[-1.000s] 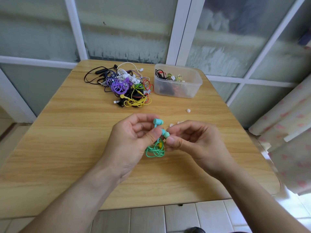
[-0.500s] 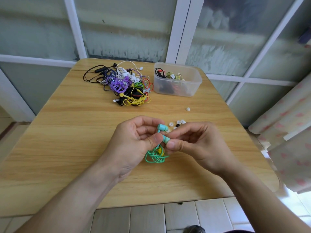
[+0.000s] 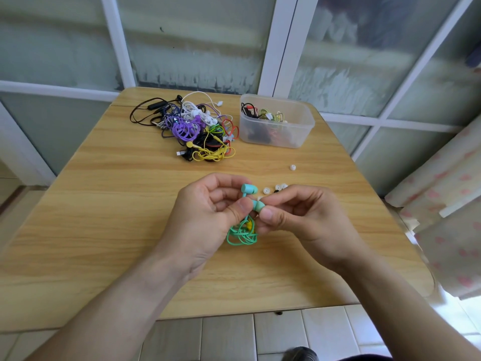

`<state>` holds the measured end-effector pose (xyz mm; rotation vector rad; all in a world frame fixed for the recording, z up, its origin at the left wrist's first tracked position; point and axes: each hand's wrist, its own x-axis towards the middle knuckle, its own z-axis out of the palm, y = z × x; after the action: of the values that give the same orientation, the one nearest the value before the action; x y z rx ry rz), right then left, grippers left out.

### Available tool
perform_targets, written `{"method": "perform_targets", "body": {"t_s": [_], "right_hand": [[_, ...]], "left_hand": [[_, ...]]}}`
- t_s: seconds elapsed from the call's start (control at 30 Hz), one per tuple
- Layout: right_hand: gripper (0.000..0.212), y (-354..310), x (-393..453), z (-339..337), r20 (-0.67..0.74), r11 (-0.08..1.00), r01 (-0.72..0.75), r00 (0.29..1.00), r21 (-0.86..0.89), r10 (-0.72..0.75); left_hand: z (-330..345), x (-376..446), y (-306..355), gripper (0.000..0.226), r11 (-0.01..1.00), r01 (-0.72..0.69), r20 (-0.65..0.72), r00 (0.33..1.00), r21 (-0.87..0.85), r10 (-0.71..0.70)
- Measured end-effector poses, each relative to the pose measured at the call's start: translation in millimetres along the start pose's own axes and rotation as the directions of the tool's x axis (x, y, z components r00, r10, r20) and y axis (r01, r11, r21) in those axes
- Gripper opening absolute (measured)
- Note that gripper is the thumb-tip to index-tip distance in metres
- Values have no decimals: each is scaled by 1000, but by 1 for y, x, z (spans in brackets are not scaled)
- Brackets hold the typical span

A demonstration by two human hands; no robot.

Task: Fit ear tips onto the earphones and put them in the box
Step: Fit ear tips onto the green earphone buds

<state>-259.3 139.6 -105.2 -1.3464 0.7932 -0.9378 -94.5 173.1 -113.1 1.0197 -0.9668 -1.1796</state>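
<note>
Over the middle of the wooden table (image 3: 104,209), my left hand (image 3: 205,220) grips a pair of mint-green earphones (image 3: 249,190) with the coiled cable (image 3: 242,234) hanging below it. One earbud sticks up free; the other is pinched at its tip between thumb and fingers of my right hand (image 3: 299,220). Whether a tip sits between those fingers is hidden. Loose white ear tips (image 3: 278,188) lie just beyond my right hand, with one more ear tip (image 3: 292,167) farther back. The clear plastic box (image 3: 302,131) stands at the back right with several earphones inside.
A tangled pile of earphones (image 3: 197,128) in purple, white, black, yellow and red lies at the back centre, left of the box. Window frames rise behind the table. A patterned curtain (image 3: 447,204) hangs off the right edge.
Both hands have stayed together on the green earphones with only slight shifts. The view has tilted a little, so the loose ear tips beyond my right hand show.
</note>
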Motion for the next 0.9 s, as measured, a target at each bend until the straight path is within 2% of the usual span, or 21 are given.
{"method": "perform_targets", "body": {"t_s": [0.3,0.5,0.77,0.9], "right_hand": [[12,1,0,-4,16,998,-55,998,18,55],[11,0,-1,-4,52,1000,-27,998,4,26],[7,5,-2,-3,88,999,-23,996,39,19],[9,8,-1,-3,76,999,36,997,-33,-34]], "left_hand": [[0,1,0,26,998,34,40,999,-51,-32],[2,-1,0,25,999,42,90,995,-3,-42],[-1,-3,1,26,997,54,84,995,51,-58],[-2,-3,2,25,995,86,63,994,45,-89]]}}
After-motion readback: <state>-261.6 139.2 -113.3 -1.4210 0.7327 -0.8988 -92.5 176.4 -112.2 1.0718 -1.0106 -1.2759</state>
